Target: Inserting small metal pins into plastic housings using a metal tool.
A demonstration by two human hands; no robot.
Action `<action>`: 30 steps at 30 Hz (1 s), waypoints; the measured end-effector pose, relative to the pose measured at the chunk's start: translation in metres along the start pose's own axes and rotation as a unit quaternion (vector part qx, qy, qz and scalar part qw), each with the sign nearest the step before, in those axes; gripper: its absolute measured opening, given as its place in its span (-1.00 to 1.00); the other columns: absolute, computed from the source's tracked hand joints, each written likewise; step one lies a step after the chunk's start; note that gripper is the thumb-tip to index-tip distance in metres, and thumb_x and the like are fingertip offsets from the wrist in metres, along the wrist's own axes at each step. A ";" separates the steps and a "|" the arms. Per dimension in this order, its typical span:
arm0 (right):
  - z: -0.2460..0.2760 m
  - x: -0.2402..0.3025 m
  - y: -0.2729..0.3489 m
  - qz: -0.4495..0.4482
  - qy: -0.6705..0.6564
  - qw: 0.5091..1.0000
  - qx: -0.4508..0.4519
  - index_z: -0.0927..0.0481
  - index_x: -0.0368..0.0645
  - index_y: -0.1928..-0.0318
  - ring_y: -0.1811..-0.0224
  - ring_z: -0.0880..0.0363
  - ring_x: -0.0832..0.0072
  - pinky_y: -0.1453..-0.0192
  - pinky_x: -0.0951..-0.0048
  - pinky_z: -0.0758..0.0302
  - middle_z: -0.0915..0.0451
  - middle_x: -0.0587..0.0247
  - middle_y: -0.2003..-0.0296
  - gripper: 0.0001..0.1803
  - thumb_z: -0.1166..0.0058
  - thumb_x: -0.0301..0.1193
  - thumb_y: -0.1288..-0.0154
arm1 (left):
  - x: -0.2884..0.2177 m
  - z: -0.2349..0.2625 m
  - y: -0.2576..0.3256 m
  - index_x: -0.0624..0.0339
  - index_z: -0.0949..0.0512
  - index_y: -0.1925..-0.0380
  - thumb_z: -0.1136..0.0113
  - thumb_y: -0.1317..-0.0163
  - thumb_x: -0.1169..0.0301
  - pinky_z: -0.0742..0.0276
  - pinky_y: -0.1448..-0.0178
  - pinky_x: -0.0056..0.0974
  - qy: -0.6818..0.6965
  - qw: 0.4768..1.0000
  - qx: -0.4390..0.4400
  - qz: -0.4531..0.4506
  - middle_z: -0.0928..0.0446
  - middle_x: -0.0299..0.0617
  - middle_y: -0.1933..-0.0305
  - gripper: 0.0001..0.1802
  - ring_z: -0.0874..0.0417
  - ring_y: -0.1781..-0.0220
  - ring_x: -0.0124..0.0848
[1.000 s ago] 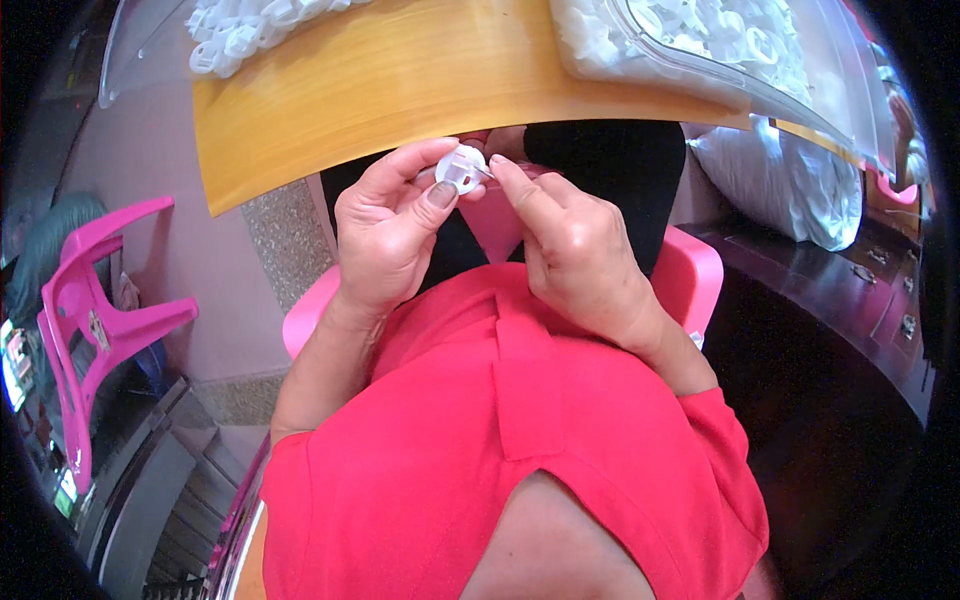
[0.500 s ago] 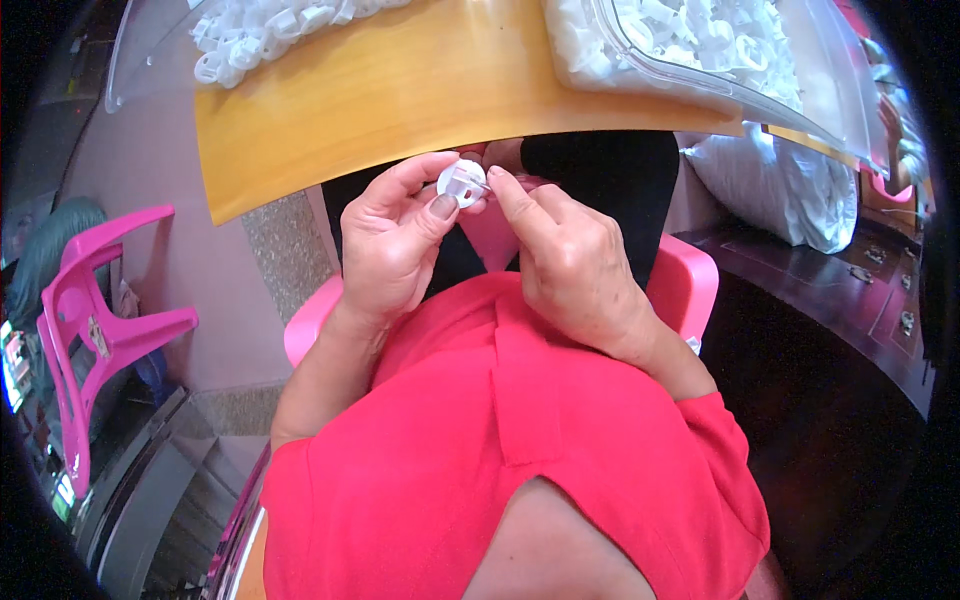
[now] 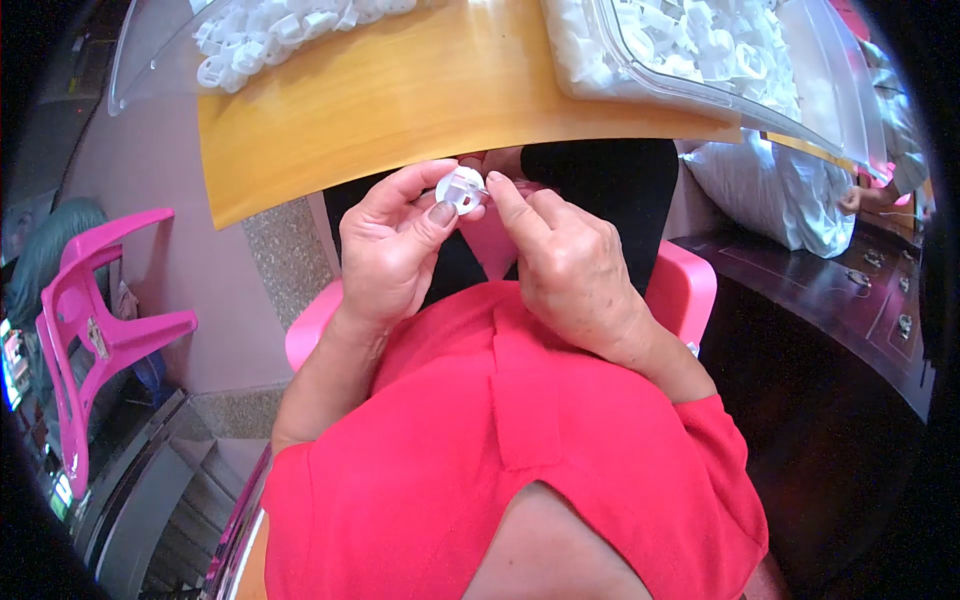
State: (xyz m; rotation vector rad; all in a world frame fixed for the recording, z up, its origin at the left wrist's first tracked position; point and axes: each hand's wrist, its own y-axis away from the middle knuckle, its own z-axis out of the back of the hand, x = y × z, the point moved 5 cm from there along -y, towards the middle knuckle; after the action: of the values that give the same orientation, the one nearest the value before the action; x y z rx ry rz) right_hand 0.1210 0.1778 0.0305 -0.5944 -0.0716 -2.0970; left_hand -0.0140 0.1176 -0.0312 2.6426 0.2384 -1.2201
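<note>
Just beyond the lap, below the table's near edge, my left hand (image 3: pixel 392 232) pinches a small round white plastic part (image 3: pixel 460 190) between thumb and fingers. The part has a raised bar across its face and a small dark reddish slot. My right hand (image 3: pixel 568 248) is closed at the part's right side, its index fingertip almost against the rim. A thin sliver shows at that fingertip, but what the right fingers pinch is mostly hidden.
On the yellow-brown table (image 3: pixel 400 110) lies a heap of white plastic parts (image 3: pixel 270 40) at the left. A clear plastic bin (image 3: pixel 690 85) of similar parts stands right. Pink stool (image 3: pixel 120 260) at left, white sack (image 3: pixel 770 195) and another person's hand (image 3: pixel 858 198) at right.
The white part has tilted slightly in my left fingers; both hands stay nearly in place. At the far right, the other person's hand has come lower, beside the sack.
</note>
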 end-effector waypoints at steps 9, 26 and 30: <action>0.000 0.005 0.000 0.037 0.096 0.995 0.014 -0.50 -0.36 -0.03 0.49 -0.55 0.43 0.50 0.43 -0.52 -0.46 0.21 0.49 -0.55 0.00 -0.41 -0.11 | -0.004 -0.005 0.000 0.41 -0.50 0.01 -0.16 -0.19 0.67 -0.57 -0.04 -0.29 -0.028 0.999 -0.016 -0.016 -0.56 -0.02 0.06 -0.67 -0.62 0.11 -0.33; 0.018 -0.003 -0.012 0.074 0.007 0.983 0.170 -0.48 -0.31 0.15 0.41 -0.61 0.20 0.40 0.29 -0.54 -0.54 0.08 0.44 -0.69 -0.03 -0.50 -0.03 | -0.010 -0.007 -0.001 0.41 -0.54 0.07 -0.14 -0.17 0.72 -0.57 -0.04 -0.28 -0.123 0.988 0.079 -0.046 -0.52 -0.03 0.05 -0.71 -0.60 0.09 -0.34; 0.017 0.002 -0.012 0.055 0.033 0.987 0.147 -0.48 -0.31 0.22 0.43 -0.64 0.24 0.40 0.33 -0.57 -0.56 0.06 0.45 -0.77 0.01 -0.47 -0.09 | -0.005 -0.002 -0.003 0.42 -0.50 0.02 -0.16 -0.21 0.64 -0.57 -0.02 -0.25 -0.043 0.997 0.055 0.013 -0.56 -0.01 0.08 -0.69 -0.62 0.11 -0.31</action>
State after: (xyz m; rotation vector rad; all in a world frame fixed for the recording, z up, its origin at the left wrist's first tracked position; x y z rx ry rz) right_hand 0.1173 0.1883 0.0486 -0.3435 -0.2984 -1.9488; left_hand -0.0165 0.1208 -0.0264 2.6679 0.1245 -1.3709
